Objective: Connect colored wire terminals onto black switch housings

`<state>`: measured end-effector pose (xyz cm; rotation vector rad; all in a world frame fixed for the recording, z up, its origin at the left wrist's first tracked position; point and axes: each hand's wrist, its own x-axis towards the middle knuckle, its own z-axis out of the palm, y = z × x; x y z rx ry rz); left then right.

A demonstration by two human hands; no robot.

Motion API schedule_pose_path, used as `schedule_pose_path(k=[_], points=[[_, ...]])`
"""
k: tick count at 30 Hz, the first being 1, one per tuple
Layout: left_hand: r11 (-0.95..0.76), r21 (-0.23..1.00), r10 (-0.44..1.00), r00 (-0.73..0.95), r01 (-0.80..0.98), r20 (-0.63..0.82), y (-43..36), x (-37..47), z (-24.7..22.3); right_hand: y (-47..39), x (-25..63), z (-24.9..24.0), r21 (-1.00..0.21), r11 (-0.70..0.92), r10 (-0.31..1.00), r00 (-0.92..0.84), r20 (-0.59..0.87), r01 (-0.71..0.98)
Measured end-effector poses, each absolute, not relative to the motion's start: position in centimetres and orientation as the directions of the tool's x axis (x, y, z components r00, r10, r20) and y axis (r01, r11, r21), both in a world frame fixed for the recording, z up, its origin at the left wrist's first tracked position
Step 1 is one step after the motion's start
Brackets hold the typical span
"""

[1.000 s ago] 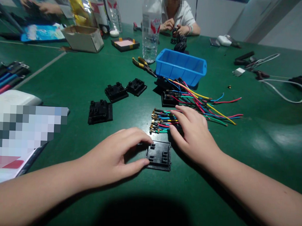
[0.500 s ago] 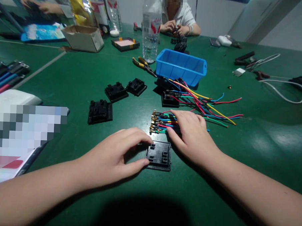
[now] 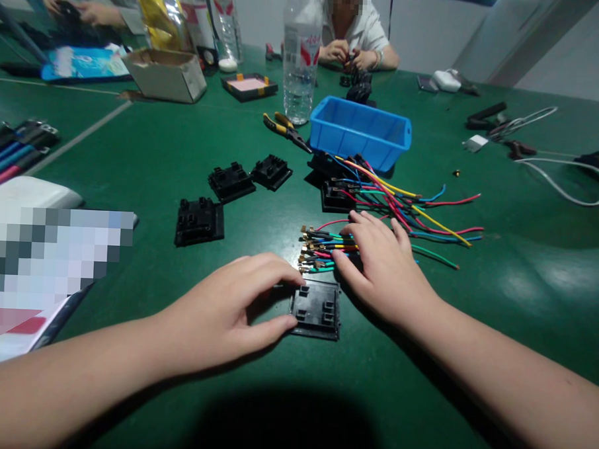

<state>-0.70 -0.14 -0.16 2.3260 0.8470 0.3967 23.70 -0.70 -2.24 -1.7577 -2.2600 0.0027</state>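
Note:
My left hand (image 3: 241, 305) grips the left edge of a black plastic panel (image 3: 315, 311) between thumb and fingertips; the panel lies flat, its small raised sockets facing up. My right hand (image 3: 380, 264) lies over a bundle of coloured wires (image 3: 321, 242), its fingers apart and touching them. The wires' brass terminals (image 3: 304, 251) point left, just above the panel; their middle parts are hidden under the hand. Beyond it, another black panel (image 3: 338, 196) has several wires fitted, with loose ends trailing right. Several bare black panels (image 3: 199, 221) lie to the left.
A blue plastic bin (image 3: 360, 138) stands behind the wires, with yellow-handled pliers (image 3: 288, 131) and a water bottle (image 3: 300, 59) beside it. A cardboard box (image 3: 167, 76) is at the back left. Across the table, a person (image 3: 357, 38) works with both hands.
My right hand's fingers have shifted slightly away from me and spread across the wires. The terminals have fanned out a little toward the panel. My left hand and the panel stay put.

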Motion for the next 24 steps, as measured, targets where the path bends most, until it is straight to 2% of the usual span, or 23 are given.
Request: schedule_pose_path(k=[24], points=[[-0.591,0.645,0.664,0.746,0.483,0.05,-0.14,-0.63,0.12,-0.32,24.2,-2.43,-0.31,0.303,0.934,-0.216,0.286,0.901]])
